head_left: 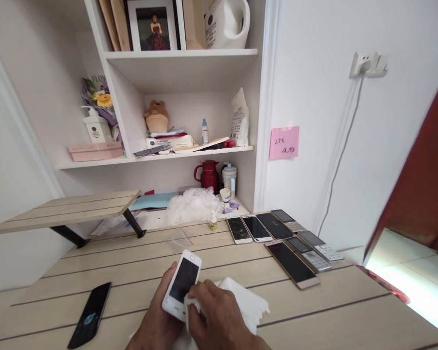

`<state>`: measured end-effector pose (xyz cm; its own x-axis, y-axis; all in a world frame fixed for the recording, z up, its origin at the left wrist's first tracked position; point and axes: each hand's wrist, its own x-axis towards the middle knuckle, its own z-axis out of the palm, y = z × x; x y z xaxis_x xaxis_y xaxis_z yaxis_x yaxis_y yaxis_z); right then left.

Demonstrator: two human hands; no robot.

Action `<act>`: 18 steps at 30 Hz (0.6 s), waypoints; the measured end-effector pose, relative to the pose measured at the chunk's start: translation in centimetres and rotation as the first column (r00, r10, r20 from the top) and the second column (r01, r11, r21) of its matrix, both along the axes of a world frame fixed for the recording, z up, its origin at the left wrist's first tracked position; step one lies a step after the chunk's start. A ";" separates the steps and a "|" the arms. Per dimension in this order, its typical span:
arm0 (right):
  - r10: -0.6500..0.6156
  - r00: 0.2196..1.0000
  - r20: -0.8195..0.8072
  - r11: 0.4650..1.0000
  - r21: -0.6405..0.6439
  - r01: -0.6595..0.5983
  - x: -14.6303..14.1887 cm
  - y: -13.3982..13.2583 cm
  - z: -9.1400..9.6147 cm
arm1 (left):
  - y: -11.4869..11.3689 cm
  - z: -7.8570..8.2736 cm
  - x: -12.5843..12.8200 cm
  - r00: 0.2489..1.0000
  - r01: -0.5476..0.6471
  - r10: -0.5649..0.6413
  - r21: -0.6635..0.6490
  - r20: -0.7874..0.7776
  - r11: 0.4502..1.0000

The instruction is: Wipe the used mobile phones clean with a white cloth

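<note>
Left hand, fingers clamped on white smartphone; right hand, fingers together on white cloth, seemingly wiping screen. Black phone on bench, phone row beyond.

White phone with black screen, white cloth. Surface is pale wood-toned with thin dark stripes. Pink sticky note, dark red flask, gold phone.
</note>
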<state>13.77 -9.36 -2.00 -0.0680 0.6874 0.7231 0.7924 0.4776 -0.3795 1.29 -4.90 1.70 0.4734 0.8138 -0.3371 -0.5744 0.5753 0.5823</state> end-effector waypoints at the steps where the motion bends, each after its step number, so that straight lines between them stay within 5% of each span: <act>1: 0.033 0.999 0.020 0.999 0.014 -0.033 0.0 0.0 0.0 | 0.0 0.0 -0.1 1.000 0.022 -0.022 -0.001 0.006 1.000; 5: 0.133 0.986 0.104 0.990 0.027 -0.137 0.2 -0.1 0.3 | 0.1 -0.2 -0.2 0.994 0.110 -0.110 -0.016 0.007 0.994; 12: -0.146 0.984 -0.104 0.982 -0.139 0.131 1.7 0.7 0.8 | 0.5 -1.4 -0.1 1.000 0.021 -0.021 0.140 -0.003 0.990; 18: -0.236 0.963 -0.132 0.947 -0.252 0.197 1.9 1.0 0.8 | 0.2 -1.4 -0.4 0.991 0.011 0.021 0.238 -0.133 0.971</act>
